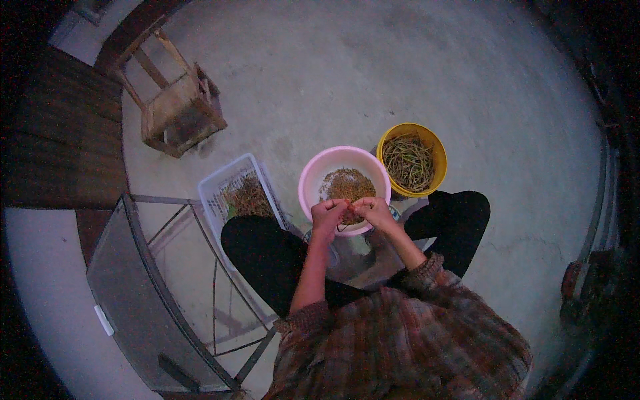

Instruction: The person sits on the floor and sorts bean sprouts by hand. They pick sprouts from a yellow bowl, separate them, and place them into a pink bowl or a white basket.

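Observation:
My left hand and my right hand meet fingertip to fingertip over the near part of a pink plastic basin. Both are pinched on a small piece that looks like a dried pod, mostly hidden by the fingers. A thin dark bit pokes out beneath the left fingers. Small brown seeds or beans lie spread over the bottom of the basin. Touching the basin's right side or nearly so, a yellow bucket holds many long dried pods.
Left of the basin, a white plastic basket contains dry husks, partly behind my left knee. A wooden stool stands farther off on the concrete floor. A dark metal-framed table is close on my left.

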A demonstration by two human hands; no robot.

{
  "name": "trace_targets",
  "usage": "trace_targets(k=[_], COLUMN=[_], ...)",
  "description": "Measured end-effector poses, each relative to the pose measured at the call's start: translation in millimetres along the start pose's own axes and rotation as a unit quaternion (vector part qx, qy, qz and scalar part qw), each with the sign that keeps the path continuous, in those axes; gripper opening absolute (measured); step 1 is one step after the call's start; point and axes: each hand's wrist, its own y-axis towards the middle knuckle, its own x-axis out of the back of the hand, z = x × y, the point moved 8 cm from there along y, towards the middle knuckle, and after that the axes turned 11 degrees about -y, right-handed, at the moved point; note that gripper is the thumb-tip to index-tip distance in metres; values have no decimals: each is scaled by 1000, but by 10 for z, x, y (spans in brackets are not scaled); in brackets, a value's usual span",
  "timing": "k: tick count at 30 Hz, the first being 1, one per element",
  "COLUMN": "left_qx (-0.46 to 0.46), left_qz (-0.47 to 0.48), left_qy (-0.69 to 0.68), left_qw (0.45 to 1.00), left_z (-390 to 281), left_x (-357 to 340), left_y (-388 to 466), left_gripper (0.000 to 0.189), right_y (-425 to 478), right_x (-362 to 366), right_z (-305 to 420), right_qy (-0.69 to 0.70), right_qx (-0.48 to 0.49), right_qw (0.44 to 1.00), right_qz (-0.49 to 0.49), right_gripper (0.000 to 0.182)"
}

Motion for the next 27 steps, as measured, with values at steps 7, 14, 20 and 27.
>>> trace_targets(k=[7, 14, 20, 27], left_qx=[-6, -17, -81, -87], left_qz=[-20, -19, 19, -37], left_qy=[35, 15, 126, 212], left_qw=[999, 1000, 988, 973], left_z=[-63, -82, -56, 89], left_x=[-6, -35, 3, 111], left_y=[4, 1, 115, 259], left_gripper=[10, 7, 8, 11], right_y=[29, -93, 30, 268], right_x=[-39, -224, -365, -188], right_z=[-83, 128, 33, -187], right_qy=[48, 290, 318, -92], right_qx=[32, -108, -119, 28], right_qw=[998, 945, 933, 991], right_qz=[23, 103, 122, -93], right_gripper=[11, 17, 16, 17])
